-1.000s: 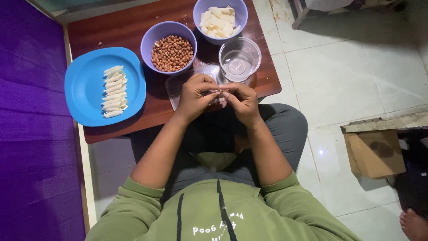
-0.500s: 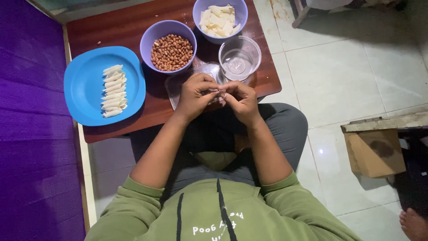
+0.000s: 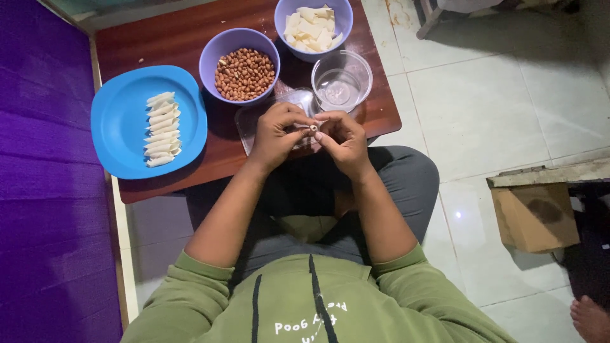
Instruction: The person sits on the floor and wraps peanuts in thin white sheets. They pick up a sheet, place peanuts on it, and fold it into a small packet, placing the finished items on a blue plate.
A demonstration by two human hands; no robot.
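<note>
My left hand [image 3: 279,130] and my right hand [image 3: 342,138] meet over the near edge of a dark wooden table [image 3: 171,44]. Together their fingertips pinch a small pale rolled piece [image 3: 312,127], seen end-on. Under the hands lies a clear plastic tray [image 3: 257,121], partly hidden. Left of the hands, a blue plate [image 3: 117,121] carries a row of several pale rolled pieces [image 3: 161,129]. A purple bowl of peanuts [image 3: 243,74] stands just beyond my left hand.
A second purple bowl [image 3: 312,26] holds pale flat wrappers at the table's far edge. A clear glass bowl [image 3: 341,81] sits beyond my right hand. A purple mat [image 3: 44,209] lies left; a cardboard box [image 3: 535,216] on white tiles right. Someone's foot [image 3: 591,317] shows bottom right.
Both hands have stayed together at the table edge with only small finger movements around the rolled piece, whose open end now shows between the fingertips.
</note>
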